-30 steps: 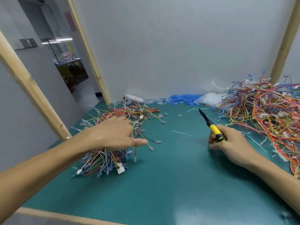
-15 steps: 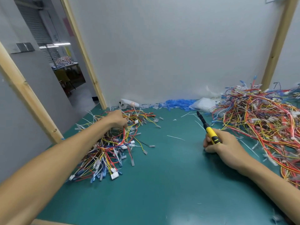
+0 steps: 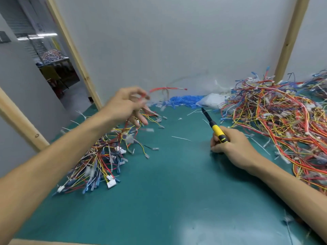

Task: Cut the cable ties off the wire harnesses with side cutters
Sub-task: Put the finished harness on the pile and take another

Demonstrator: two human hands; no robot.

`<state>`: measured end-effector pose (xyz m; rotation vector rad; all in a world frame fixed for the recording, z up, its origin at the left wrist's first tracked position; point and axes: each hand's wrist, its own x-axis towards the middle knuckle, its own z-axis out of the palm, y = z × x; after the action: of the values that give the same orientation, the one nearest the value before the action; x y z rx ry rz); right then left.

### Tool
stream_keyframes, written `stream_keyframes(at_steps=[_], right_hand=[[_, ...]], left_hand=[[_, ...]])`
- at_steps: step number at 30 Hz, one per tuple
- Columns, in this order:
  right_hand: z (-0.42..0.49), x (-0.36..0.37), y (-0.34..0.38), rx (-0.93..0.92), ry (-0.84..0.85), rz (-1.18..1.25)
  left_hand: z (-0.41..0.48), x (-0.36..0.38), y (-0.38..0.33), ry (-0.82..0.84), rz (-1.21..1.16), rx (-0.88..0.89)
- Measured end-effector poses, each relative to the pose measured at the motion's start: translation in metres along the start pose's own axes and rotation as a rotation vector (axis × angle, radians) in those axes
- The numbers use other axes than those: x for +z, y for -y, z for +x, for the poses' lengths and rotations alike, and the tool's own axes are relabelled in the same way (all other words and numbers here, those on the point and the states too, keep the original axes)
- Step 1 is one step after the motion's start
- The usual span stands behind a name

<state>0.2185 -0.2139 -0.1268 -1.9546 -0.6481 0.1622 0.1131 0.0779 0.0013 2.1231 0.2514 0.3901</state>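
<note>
My left hand [image 3: 123, 105] is raised above the left pile of wire harnesses [image 3: 100, 156] and pinches one harness [image 3: 164, 89], whose red wires trail blurred to the right in the air. My right hand [image 3: 231, 147] rests on the green mat and grips the yellow-and-black side cutters [image 3: 215, 128], tip pointing up and to the back. A large tangled heap of red, yellow and orange harnesses [image 3: 276, 121] lies to the right of that hand. Cut white tie pieces [image 3: 180, 138] lie scattered between the piles.
The green mat [image 3: 168, 191] covers the table. A heap of blue parts [image 3: 185, 99] and a white plastic bag [image 3: 210, 102] lie against the back wall. Wooden posts stand at the left [image 3: 74, 50] and right [image 3: 290, 41]. The front edge runs along the bottom left.
My left hand has lifted off the left pile and swung to the right, carrying a harness up into the air. My right hand with the cutters has stayed where it was.
</note>
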Motion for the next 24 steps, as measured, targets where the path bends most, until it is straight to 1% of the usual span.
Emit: stream_keyframes(at_steps=[1,2,3,4,5,7,8,10,12,14,16,18,20,22,24], right_hand=[[-0.002,0.000,0.003,-0.016,-0.007,0.048],[-0.004,0.001,0.005,-0.043,-0.031,0.098],[-0.006,0.000,0.007,-0.086,-0.084,0.114],[-0.009,-0.001,0.009,-0.151,-0.153,0.081],[-0.012,-0.003,0.010,-0.228,-0.220,0.013],[-0.017,-0.007,0.016,-0.399,-0.297,-0.095],[-0.020,-0.007,0.019,-0.482,-0.291,-0.121],[-0.025,-0.004,0.024,-0.614,-0.196,-0.213],[-0.026,0.003,0.024,-0.673,-0.070,-0.303],[-0.026,0.008,0.022,-0.660,0.008,-0.333],[-0.023,0.008,0.019,-0.583,0.016,-0.307],[-0.022,0.007,0.017,-0.493,0.000,-0.229],[-0.023,0.006,0.021,-0.446,-0.022,-0.137],[-0.021,0.007,0.024,-0.412,-0.044,-0.033],[-0.017,0.005,0.022,-0.368,-0.086,0.093]], left_hand=[[-0.005,0.012,0.000,0.054,0.019,-0.041],[-0.008,0.023,0.001,0.063,0.026,-0.066],[-0.011,0.034,0.001,0.058,0.025,-0.082],[-0.013,0.043,-0.001,0.064,0.046,-0.080],[-0.017,0.053,-0.002,0.088,0.098,-0.046],[-0.026,0.076,0.004,0.184,0.324,0.082],[-0.033,0.087,0.007,0.232,0.453,0.131],[-0.045,0.106,0.013,0.292,0.640,0.207],[-0.057,0.118,0.015,0.337,0.713,0.294],[-0.065,0.123,0.016,0.350,0.690,0.332],[-0.070,0.123,0.019,0.296,0.688,0.337],[-0.071,0.114,0.026,0.148,0.834,0.383],[-0.071,0.096,0.034,-0.020,0.993,0.430],[-0.071,0.073,0.042,-0.131,1.001,0.484],[-0.070,0.050,0.053,-0.172,0.936,0.465]])
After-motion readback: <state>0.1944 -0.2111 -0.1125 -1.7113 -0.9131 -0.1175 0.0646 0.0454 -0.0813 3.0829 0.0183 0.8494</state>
